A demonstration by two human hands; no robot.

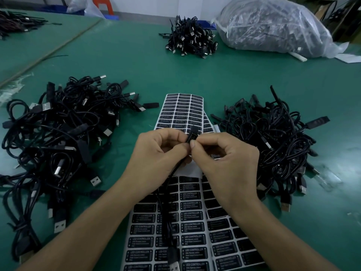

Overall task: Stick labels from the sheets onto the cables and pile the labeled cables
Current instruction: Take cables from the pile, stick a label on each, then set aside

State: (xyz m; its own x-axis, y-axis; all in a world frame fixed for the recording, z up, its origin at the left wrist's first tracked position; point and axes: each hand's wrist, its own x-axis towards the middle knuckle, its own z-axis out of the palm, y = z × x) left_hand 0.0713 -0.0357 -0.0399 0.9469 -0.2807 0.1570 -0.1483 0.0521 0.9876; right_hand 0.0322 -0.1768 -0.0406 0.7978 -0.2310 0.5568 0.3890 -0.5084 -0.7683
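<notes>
My left hand (156, 153) and my right hand (226, 159) meet above the label sheets, both pinching the small black controller block (192, 133) of one black cable. The rest of that cable (166, 218) hangs down over the near label sheet (195, 227), and its USB plug (174, 266) lies at the bottom edge. A second sheet of black labels (180, 112) lies beyond my hands. Whether a label is on the block is hidden by my fingers.
A large pile of black USB cables (58, 137) lies left, another pile (273, 141) right. A smaller pile (190, 37) sits far across the green table (136, 61), beside a clear plastic bag of cables (273, 26).
</notes>
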